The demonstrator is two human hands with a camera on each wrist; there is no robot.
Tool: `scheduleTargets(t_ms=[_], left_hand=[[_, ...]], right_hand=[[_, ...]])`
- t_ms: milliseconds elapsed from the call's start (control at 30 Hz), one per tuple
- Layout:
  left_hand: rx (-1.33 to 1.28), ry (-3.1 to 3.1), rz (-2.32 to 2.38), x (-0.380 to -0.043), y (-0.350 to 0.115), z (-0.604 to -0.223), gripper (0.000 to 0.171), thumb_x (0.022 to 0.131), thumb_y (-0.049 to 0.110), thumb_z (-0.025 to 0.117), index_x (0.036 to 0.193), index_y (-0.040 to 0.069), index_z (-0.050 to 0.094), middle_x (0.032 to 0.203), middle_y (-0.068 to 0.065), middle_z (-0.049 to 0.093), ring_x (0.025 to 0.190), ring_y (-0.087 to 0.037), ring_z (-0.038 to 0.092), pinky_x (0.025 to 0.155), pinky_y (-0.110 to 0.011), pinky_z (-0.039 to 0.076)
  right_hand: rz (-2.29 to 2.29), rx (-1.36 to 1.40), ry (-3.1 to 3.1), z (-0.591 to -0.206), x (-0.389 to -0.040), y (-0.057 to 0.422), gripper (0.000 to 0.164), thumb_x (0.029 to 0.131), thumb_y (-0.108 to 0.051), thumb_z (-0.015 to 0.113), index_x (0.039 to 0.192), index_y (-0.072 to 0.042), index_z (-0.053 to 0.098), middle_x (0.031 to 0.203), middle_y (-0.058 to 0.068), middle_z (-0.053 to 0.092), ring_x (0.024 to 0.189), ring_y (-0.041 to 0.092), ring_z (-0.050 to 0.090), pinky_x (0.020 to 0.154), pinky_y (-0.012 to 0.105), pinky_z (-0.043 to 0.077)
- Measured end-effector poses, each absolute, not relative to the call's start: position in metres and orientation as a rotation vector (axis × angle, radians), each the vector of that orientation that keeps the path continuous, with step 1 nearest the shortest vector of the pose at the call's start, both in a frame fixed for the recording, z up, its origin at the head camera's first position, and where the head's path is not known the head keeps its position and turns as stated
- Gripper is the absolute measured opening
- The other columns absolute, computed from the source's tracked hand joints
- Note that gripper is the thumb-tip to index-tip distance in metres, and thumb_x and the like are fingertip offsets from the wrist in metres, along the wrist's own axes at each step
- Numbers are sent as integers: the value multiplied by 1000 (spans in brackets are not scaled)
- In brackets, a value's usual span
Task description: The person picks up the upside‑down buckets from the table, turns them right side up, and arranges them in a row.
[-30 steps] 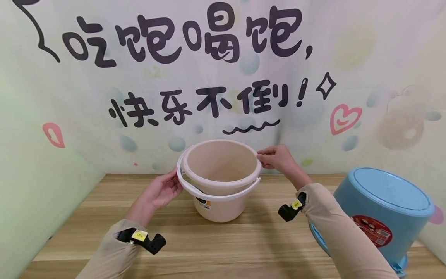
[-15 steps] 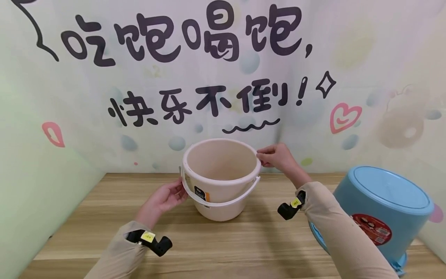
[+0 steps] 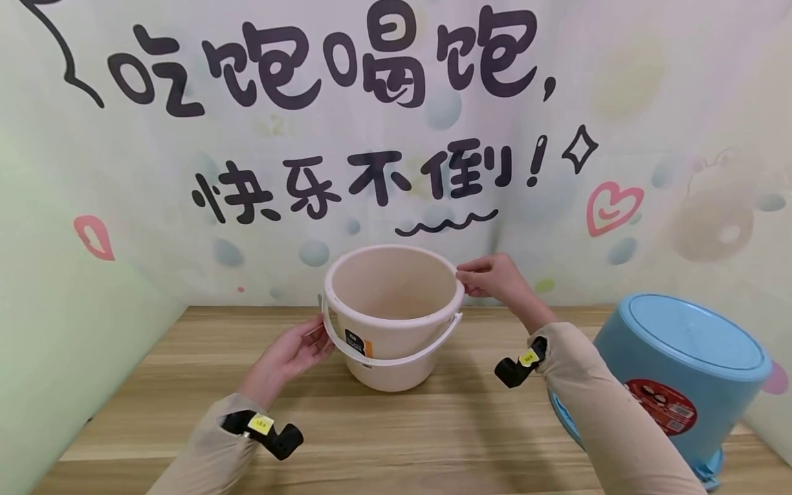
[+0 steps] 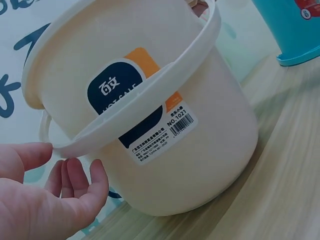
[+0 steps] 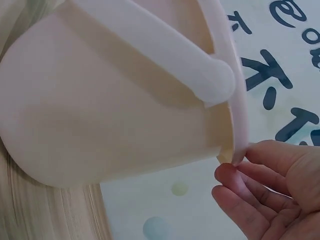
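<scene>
Hands [image 3: 299,350] [image 3: 493,279] on bucket [image 3: 402,335] and, seemingly, handle [image 4: 145,96]

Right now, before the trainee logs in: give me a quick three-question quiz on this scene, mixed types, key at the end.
1. True or false: the blue bucket stands upside down.
2. Which pinches the rim of the cream bucket? A) left hand B) right hand C) neither
3. Fill in: in the left wrist view, the label on the cream bucket reads "NO.____".

Key: 1 true; 2 B, the right hand; 3 1021.
</scene>
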State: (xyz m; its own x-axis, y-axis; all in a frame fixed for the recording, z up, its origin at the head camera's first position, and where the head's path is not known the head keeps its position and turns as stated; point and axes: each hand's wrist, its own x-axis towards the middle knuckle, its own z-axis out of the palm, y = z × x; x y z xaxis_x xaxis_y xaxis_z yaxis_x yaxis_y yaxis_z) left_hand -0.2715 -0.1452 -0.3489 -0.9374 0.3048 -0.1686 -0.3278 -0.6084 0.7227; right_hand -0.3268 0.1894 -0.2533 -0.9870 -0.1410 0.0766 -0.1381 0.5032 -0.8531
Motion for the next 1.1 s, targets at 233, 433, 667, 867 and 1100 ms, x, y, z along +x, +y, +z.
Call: scheduleTargets(t_ms=[233,433,667,867,1100], left_hand=[[-39,1391,2444,-254,-146,-340,20,97,11,41,87,9,58,93,-3,50,85,-9,52,82,-29,47],[53,1515,2318,-232,-144,-332,10,95,13,47,92,7,54,91,-3,51,84,-11,52,83,-31,46],[279,1582,2173,-203,-129,-330,11,93,18,51,98,8,55,93,-1,53,89,-12,52,88,-36,44],[392,1539,2104,-184,-105,-326,10,93,17,52,99,10,54,92,0,53,88,-13,51,86,-36,44],[490,1446,2086,-172,-70,-322,9,93,14,50,98,8,54,90,-2,53,84,-13,52,79,-31,46]], right_hand=[[-1508,-357,2727,-249,-316,204,37,90,-19,59,116,8,56,91,19,65,75,20,64,70,33,53],[-1447,-430,2792,-244,-293,224,37,90,-21,59,113,9,58,85,15,66,71,17,63,68,33,53],[-1288,-497,2895,-246,-256,249,37,90,-22,59,112,8,59,83,10,66,74,24,63,66,32,53],[-1238,-596,2924,-254,-223,272,35,90,-16,59,112,10,58,86,12,67,72,18,63,64,29,53],[-1242,-483,2965,-265,-189,300,37,90,-18,59,116,8,57,93,12,67,73,12,64,63,26,52]])
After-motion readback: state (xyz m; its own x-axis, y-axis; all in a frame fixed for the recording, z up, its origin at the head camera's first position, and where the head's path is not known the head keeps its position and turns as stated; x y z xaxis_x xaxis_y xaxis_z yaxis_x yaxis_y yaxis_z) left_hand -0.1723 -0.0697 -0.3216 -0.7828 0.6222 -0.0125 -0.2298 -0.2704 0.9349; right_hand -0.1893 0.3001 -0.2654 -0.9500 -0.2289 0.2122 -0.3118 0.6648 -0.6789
